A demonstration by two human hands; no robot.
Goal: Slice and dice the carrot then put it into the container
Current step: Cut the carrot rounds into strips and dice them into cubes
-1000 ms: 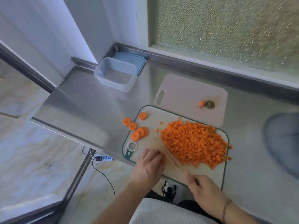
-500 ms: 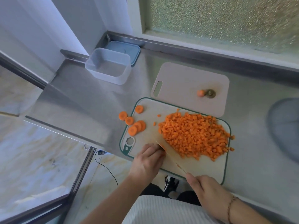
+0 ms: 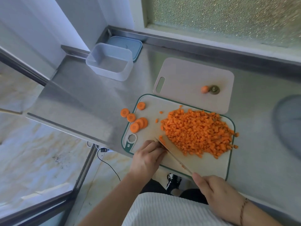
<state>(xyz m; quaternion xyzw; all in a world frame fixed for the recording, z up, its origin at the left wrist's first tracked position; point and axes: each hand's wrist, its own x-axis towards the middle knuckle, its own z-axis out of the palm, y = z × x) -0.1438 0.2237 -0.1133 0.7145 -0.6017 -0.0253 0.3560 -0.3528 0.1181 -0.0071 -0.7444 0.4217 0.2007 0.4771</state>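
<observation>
A large heap of diced carrot covers the right half of the green-rimmed cutting board. Several round carrot slices lie at the board's left edge, some on the steel counter. My right hand grips the handle of a knife whose blade lies slanted on the board beside the heap. My left hand is curled at the blade's tip end, fingers bent down onto the board; whatever is under them is hidden. The clear plastic container stands far left, with nothing in it.
A blue lid lies behind the container. A second, pale cutting board at the back holds a carrot end and a dark stem piece. The counter's edge runs diagonally at left, with floor below. A blurred grey round object sits far right.
The view has shifted slightly. The knife blade has edged closer to the diced heap, with both hands staying at the board's near edge.
</observation>
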